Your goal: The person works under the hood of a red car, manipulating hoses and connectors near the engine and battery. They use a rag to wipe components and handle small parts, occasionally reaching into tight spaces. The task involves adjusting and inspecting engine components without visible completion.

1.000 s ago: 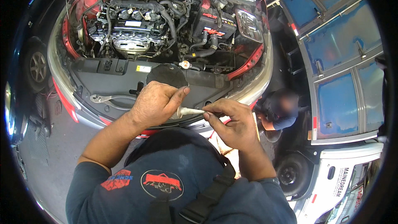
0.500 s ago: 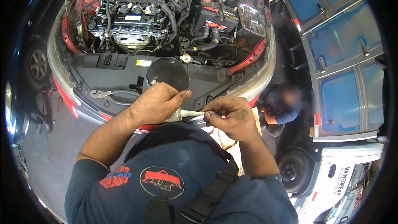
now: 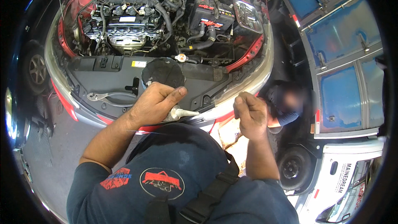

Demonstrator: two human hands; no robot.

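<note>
My left hand (image 3: 155, 103) is wrapped round a pale squeeze tube, most of which its fingers hide. The tube's white tapered nozzle (image 3: 187, 113) sticks out to the right, just above the car's front edge. To the right of the nozzle tip and apart from it, my right hand (image 3: 251, 115) is raised with its fingers curled in. Whether those fingers pinch something small cannot be made out. Right behind my left hand is a dark, round-topped thing (image 3: 163, 73) on the black front panel (image 3: 124, 72). A pair of slip-joint pliers (image 3: 108, 96) lies on that panel, left of my hand.
Beyond the panel is the open engine bay, with the engine (image 3: 128, 27) and the battery (image 3: 213, 16). A person (image 3: 282, 103) crouches at the right, beside a truck with blue panels (image 3: 340, 95). Another car's wheel (image 3: 37, 68) stands at the left.
My right hand has moved away from the nozzle tip to the right, its fingers curling in more. The nozzle now tips slightly down to the right. My left hand keeps its hold.
</note>
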